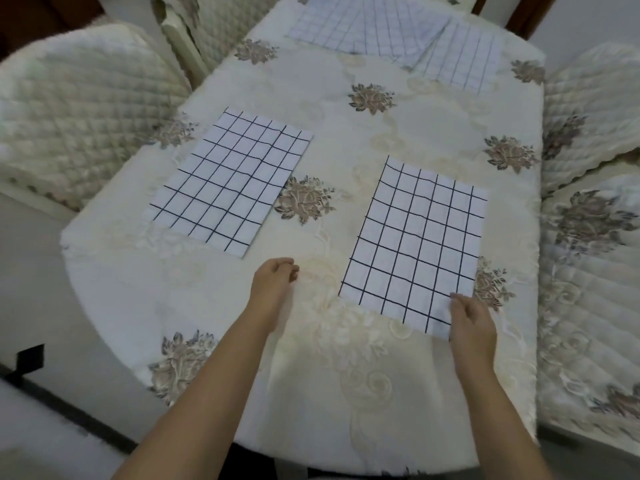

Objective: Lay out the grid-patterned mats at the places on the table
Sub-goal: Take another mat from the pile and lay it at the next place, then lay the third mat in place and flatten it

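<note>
White-and-black near right mat (414, 242): black grid lines on white cloth. It lies flat on the tablecloth (346, 133), long side running near to far. Its near right corner is under the right hand (471, 323).
White left mat (230, 183): same grid. It lies flat, turned at a slant, toward the left edge of the table, well apart from the near right mat.
Far mats (391, 32): grid pieces overlapping in a loose heap at the far edge of the table. Their number cannot be told.
Right hand: palm down over the near right corner of the near right mat. The fingers (459, 301) are close together and slightly bent, tips touching the cloth. Whether they pinch the edge or only rest on it cannot be told. The thumb is hidden.
Left hand (273, 282): over the tablecloth, between the two flat mats and nearer than the left mat. The fingers are loosely curled inward and hold nothing. The hand is apart from both mats.
Tablecloth: cream, with brown-grey embroidered flowers. One flower sits between the two flat mats.
Chairs: quilted cream covers. The left chair (79, 109) and the right chair (588, 109) are drawn up to the table.
</note>
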### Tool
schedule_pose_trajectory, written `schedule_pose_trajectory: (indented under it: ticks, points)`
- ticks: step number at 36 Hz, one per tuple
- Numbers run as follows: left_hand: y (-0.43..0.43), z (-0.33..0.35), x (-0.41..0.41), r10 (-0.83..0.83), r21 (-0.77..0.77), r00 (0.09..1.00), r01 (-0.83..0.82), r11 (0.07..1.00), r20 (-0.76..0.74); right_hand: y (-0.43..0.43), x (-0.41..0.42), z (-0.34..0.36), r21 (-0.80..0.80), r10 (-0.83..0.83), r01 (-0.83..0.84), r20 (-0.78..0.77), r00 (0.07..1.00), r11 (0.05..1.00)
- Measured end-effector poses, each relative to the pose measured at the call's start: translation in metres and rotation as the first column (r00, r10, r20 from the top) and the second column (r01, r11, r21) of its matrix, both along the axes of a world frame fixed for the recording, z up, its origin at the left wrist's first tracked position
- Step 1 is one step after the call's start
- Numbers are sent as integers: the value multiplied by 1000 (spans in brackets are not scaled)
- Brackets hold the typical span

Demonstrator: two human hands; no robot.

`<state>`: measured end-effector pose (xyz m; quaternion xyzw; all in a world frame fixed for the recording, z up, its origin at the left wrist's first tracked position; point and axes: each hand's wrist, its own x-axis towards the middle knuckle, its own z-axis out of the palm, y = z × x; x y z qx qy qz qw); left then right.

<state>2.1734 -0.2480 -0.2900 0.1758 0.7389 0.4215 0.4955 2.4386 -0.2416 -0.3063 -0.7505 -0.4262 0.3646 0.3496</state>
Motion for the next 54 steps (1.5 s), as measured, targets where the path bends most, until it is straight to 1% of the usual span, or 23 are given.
schedule_pose_trajectory:
  ticks: [5,10,14,18,23,28,33,36,39,46,50,54]
  points:
    - [-37,26,-42,-25,30,997,23,999,74,-8,-93,21,-15,243,-246,-98,965,969]
    - [-84,40,-110,-9,58,996,4,998,92,-24,-201,43,40,382,-383,-227,896,923]
    - [-117,56,-185,64,124,998,-67,990,28,-42,-294,59,70,485,-488,-300,821,870]
    - [-146,73,-260,150,193,988,-143,971,-22,-67,-388,75,130,562,-556,-353,748,821]
    - [-172,91,-344,268,270,963,-248,930,-39,-104,-496,95,173,665,-672,-449,596,720]
    - [-184,104,-389,295,319,954,-262,911,-58,-116,-567,105,212,720,-719,-447,531,662]
    - [-193,98,-440,400,294,914,-364,884,-68,-114,-626,106,231,774,-775,-436,458,589]
    - [-195,91,-474,454,284,887,-416,864,-84,-109,-661,102,224,780,-791,-452,433,570]
    - [-187,85,-514,470,282,877,-429,858,-95,-96,-703,99,224,770,-787,-473,428,575]
    - [-131,93,-626,427,321,880,-351,879,-208,-36,-827,100,273,743,-755,-542,392,597]
    - [-89,111,-694,460,323,856,-377,868,-236,7,-908,112,255,684,-717,-609,403,649]
    - [-53,122,-751,475,327,845,-390,861,-243,44,-972,125,290,691,-714,-625,363,638]
